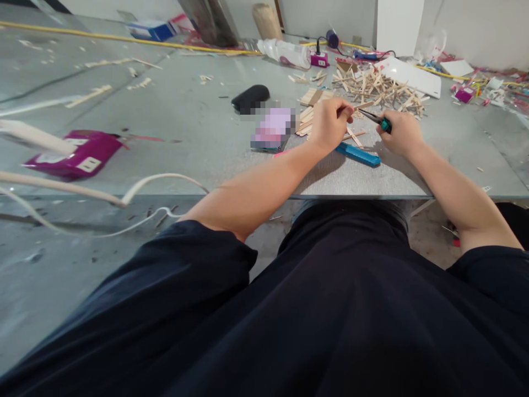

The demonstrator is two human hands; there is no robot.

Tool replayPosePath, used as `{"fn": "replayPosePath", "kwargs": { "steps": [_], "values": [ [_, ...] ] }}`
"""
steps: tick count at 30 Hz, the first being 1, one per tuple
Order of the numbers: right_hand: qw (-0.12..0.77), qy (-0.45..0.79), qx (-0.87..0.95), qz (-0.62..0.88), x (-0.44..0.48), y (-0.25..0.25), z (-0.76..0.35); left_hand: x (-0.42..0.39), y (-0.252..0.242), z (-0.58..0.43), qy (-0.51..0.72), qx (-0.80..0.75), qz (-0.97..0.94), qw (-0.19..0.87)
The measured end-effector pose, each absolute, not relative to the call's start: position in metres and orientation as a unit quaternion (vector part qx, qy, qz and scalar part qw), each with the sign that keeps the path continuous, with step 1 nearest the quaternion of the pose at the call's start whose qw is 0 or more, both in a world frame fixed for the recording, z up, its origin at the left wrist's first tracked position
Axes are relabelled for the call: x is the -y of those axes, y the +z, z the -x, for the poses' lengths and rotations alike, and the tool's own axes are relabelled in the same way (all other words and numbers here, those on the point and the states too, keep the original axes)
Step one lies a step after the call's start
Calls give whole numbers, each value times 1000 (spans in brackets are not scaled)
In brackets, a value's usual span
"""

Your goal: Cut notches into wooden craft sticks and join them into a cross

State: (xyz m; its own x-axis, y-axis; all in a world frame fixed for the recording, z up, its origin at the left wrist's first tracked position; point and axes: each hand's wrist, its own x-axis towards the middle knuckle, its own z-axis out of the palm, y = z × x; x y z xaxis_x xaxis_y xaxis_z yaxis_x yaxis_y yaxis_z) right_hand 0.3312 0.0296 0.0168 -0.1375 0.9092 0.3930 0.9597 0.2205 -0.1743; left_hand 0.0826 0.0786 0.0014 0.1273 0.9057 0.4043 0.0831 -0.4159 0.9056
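Observation:
My left hand [332, 122] pinches a small wooden stick [363, 105] over the table. My right hand [401, 132] is wrapped round the green handle of pliers [372, 116], whose jaws point left at the stick. Behind both hands lies a heap of thin wooden sticks [367, 82]. Flat sticks [305, 120] and a wooden block [313, 97] are beside my left hand. A blue utility knife [359, 154] rests on the table below the two hands. Whether the jaws touch the stick cannot be made out.
A phone [273, 128] and a black case [250, 99] lie left of my left hand. Farther left is a purple power strip [78, 154] with pale cables. A clear bottle [285, 52] lies at the back. The table's front edge [355, 197] runs beneath my forearms.

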Motion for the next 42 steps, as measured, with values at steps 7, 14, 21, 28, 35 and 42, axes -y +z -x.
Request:
{"fn": "replayPosePath", "kwargs": {
  "steps": [7, 14, 21, 28, 35, 42],
  "values": [
    [235, -38, 750, 617, -34, 13, -334, -79, 0, -83, 527, -375, -647, 404],
    [197, -60, 739, 641, -29, 17, -324, -75, -2, -80, 521, -373, -665, 382],
    [207, -79, 724, 653, -26, 16, -320, -76, -4, -78, 511, -362, -695, 353],
    [215, -82, 718, 657, -26, 9, -316, -77, -4, -78, 498, -374, -709, 330],
    [210, -91, 731, 643, -28, 10, -320, -77, -2, -79, 505, -376, -698, 342],
    [188, -91, 724, 658, -22, 16, -316, -76, -3, -79, 483, -391, -714, 322]
  ]
}}
